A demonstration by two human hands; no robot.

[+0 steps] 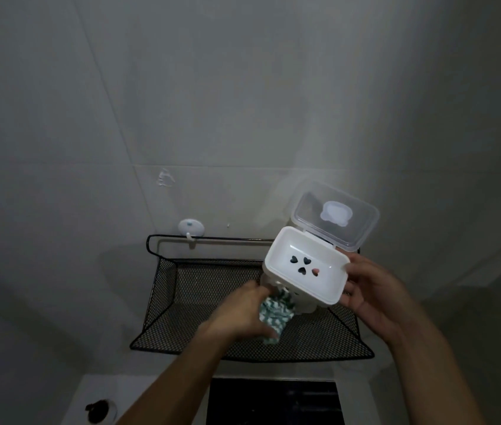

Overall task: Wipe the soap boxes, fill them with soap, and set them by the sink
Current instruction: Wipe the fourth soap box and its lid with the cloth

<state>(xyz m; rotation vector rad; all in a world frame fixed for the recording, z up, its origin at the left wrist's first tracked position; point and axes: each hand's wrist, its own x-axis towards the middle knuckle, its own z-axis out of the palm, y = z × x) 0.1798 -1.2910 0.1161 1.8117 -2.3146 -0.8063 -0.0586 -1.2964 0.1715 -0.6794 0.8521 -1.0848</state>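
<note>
Soap box (307, 268) in white plastic was held up in front of the tiled wall (243, 102), above a black mesh basket (187, 302) hung on that wall. Its clear hinged lid (335, 219) stood open, tipped back and to the right, with a pale raised shape at its middle. The inner tray of the box held no soap; its floor showed four heart-shaped drain holes (302, 265), three dark and one pinkish.

The right hand (371, 299) gripped the box from the right, thumb lying along the near right rim and fingers curled under the base. The left hand (243, 314) held a green-and-white patterned cloth (273, 314), fingers curled around it, and pressed the cloth against the lower left side of the box.

Nothing else could be seen inside the mesh basket, though the hands and cloth hid part of its floor. A small round white hook (191, 227) was stuck to the wall just above the basket's back rail. Below the basket, a dark rectangular opening (273, 403) sat in a white surface, its contents too dark to tell. A small dark round object (98, 411) lay at lower left.
</note>
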